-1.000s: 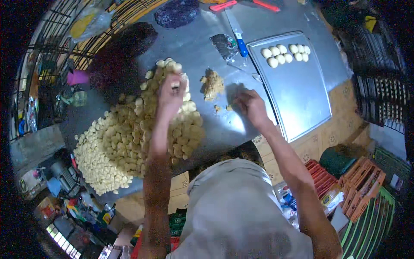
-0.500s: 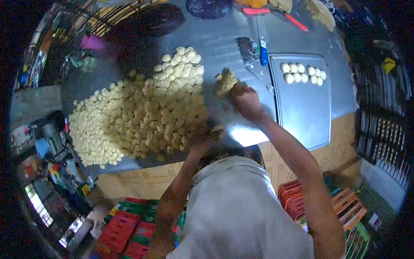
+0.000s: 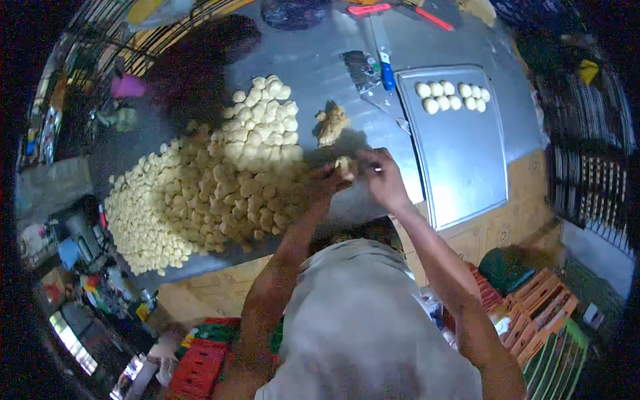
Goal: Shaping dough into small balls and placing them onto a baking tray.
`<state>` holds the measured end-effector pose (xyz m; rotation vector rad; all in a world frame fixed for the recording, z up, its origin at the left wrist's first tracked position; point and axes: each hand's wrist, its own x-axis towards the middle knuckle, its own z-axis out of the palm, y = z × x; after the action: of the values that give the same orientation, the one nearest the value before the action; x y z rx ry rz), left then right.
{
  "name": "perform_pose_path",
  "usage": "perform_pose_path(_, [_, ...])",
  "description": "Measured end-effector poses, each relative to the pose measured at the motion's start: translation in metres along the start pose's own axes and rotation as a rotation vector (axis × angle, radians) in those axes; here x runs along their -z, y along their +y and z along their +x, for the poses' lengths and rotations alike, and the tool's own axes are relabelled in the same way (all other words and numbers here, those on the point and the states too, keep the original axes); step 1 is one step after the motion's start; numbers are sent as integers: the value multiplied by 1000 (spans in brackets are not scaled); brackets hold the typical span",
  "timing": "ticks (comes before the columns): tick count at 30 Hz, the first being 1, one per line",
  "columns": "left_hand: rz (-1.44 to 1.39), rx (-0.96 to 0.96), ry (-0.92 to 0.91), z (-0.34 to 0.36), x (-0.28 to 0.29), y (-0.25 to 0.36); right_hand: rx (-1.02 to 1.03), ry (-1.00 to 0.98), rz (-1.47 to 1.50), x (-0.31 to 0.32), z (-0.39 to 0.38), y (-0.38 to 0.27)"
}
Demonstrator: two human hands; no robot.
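My left hand (image 3: 322,181) grips a pale dough piece (image 3: 345,167) just above the table, at the right edge of a large spread of dough pieces (image 3: 250,193). My right hand (image 3: 385,177) is just right of it, fingers curled together; what they hold, if anything, I cannot make out. Above my hands lies a crumbly tan mound (image 3: 331,124). To the right, a metal tray (image 3: 457,167) bears two groups of smooth white dough balls (image 3: 440,97).
Beyond lie a blue-handled knife (image 3: 387,75), red-handled tools (image 3: 433,18), a scraper (image 3: 362,70) and dark round items (image 3: 290,13). A wire rack (image 3: 157,30) borders the left. Plastic crates (image 3: 200,367) stand below the table edge, racks (image 3: 597,187) at the right.
My left hand has come down and rightward from the upper dough pieces, now holding one. My right hand has drawn back from the crumbly mound toward my left hand.
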<state>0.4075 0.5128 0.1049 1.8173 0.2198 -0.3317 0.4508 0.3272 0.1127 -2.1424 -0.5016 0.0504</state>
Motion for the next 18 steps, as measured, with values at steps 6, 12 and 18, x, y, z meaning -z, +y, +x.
perform_pose_path(6, [-177,161,-216,-7,10,3,-470,-181,266,11,-11,-30])
perform_pose_path(12, [-172,65,-218,-6,5,-18,-429,-119,163,2,-11,-24])
perform_pose_path(18, [-84,81,-224,-10,-2,-36,-139,-254,202,11,-10,-16])
